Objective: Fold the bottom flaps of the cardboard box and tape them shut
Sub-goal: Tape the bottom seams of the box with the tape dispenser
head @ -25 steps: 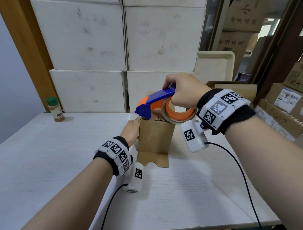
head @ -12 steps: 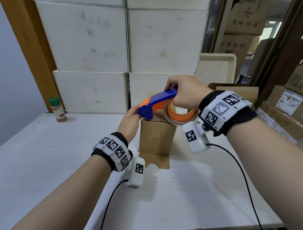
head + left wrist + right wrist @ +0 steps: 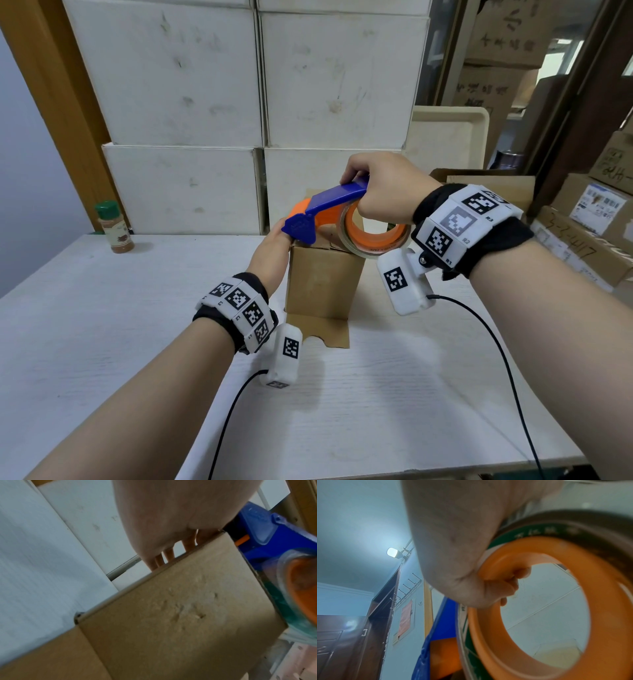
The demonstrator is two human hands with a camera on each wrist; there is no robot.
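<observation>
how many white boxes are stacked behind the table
4 in view: upper left box, upper right box, lower left box and lower right box, stacked two over two against the wall. More may sit above the frame.

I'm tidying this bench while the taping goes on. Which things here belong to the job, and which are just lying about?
In use:
- cardboard box, steadied by the left hand
- tape dispenser with its tape roll, held by the right hand

Lying about:
- spice jar
- stacked white boxes
- beige tray
- brown cartons
</observation>
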